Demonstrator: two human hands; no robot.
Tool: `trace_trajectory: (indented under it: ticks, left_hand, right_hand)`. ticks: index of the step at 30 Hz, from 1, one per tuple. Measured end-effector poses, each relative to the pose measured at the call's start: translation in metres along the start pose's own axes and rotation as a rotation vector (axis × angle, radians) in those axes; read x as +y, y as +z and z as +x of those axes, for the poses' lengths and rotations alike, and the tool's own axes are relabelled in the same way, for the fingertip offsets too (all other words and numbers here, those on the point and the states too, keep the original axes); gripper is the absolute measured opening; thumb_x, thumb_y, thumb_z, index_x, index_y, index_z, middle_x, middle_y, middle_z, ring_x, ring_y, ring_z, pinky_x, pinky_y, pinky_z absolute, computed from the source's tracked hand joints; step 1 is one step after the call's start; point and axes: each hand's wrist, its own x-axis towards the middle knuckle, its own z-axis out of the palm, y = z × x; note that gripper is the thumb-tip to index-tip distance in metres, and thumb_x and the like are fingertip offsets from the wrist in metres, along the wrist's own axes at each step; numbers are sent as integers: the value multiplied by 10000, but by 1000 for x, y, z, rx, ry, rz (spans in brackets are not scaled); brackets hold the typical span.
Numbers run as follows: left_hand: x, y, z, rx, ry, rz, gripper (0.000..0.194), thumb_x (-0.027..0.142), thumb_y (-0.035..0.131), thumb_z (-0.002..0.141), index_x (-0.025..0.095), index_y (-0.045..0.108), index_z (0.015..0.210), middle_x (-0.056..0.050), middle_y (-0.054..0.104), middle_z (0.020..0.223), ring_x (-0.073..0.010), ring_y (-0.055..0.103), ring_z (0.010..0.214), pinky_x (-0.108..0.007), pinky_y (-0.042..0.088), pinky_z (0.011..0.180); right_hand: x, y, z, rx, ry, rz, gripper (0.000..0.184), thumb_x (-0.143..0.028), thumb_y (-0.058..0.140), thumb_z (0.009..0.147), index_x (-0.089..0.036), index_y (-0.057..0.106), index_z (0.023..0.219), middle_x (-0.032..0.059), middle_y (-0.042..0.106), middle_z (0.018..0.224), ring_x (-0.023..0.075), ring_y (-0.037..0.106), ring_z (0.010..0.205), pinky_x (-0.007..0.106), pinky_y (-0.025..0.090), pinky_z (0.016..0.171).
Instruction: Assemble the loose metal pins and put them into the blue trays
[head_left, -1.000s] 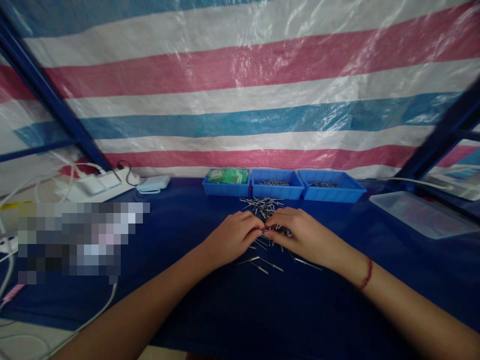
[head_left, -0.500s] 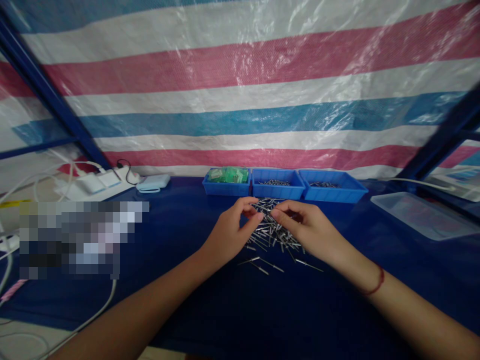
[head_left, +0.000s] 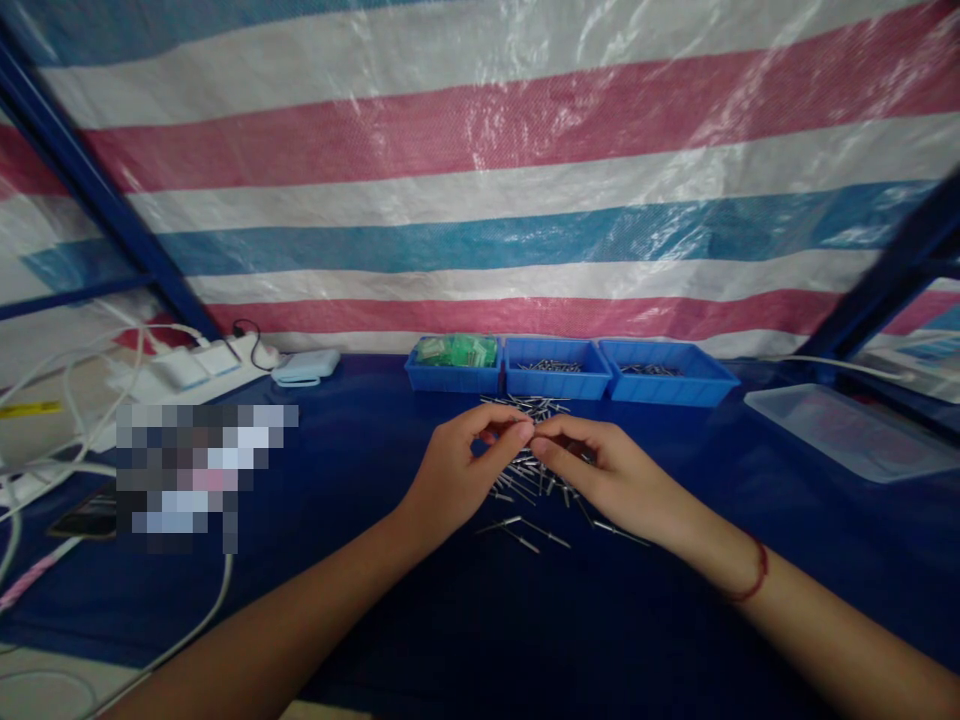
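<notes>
Over a loose pile of silver pop rivets (head_left: 525,478), my two hands meet fingertip to fingertip. My left hand (head_left: 459,465) is closed in a pinch, thumb against forefinger. Facing it, my right hand (head_left: 611,465) is pinched in the same way. Whatever lies between the fingertips is too small and too covered to make out. Both hands hide the middle of the pile. A few single rivets (head_left: 541,532) lie apart on the blue table (head_left: 525,620), on the near side of the pile.
Behind the pile stand three blue bins: one with green packets (head_left: 461,350), a middle bin (head_left: 559,385) and a right bin (head_left: 667,390) holding small metal parts. A clear plastic lid (head_left: 847,435) lies right. Left are a power strip (head_left: 217,370), cables and a light-blue case (head_left: 306,367).
My hands have come together: the gap between their fingertips has closed. My right hand has shifted slightly left, and the hands now cover more of the pile.
</notes>
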Motion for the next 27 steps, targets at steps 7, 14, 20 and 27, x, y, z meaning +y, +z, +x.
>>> trace_trajectory:
  ticks: [7, 14, 20, 27]
  left_hand:
    - [0, 1, -1, -10, 5, -5, 114, 263, 571, 834, 191, 652, 869, -1, 695, 839, -143, 633, 780, -274, 487, 735]
    - [-2, 0, -1, -17, 65, 21, 126, 257, 554, 855, 196, 652, 905, -5, 675, 869, -136, 617, 809, -260, 476, 736]
    - [-6, 0, 0, 5, 64, 53, 133, 249, 543, 862, 198, 643, 933, -10, 668, 904, -138, 611, 827, -258, 473, 728]
    - [-13, 4, 0, -104, -5, 93, 157, 273, 497, 882, 193, 628, 916, -15, 659, 882, -152, 604, 819, -295, 460, 745]
  right_hand:
    - [1, 1, 0, 8, -33, -52, 228, -335, 475, 879, -186, 630, 800, 19, 654, 807, 152, 587, 744, 295, 451, 681]
    - [0, 1, 1, 55, -4, -30, 212, -358, 513, 842, -191, 633, 793, 21, 650, 786, 148, 564, 682, 287, 434, 613]
    - [5, 0, 3, 194, 27, 12, 208, -375, 570, 791, -173, 619, 772, 24, 628, 711, 139, 548, 623, 278, 434, 577]
    - [0, -8, -1, 174, -180, -287, 173, -278, 512, 840, -177, 592, 724, 11, 602, 679, 127, 537, 631, 269, 423, 603]
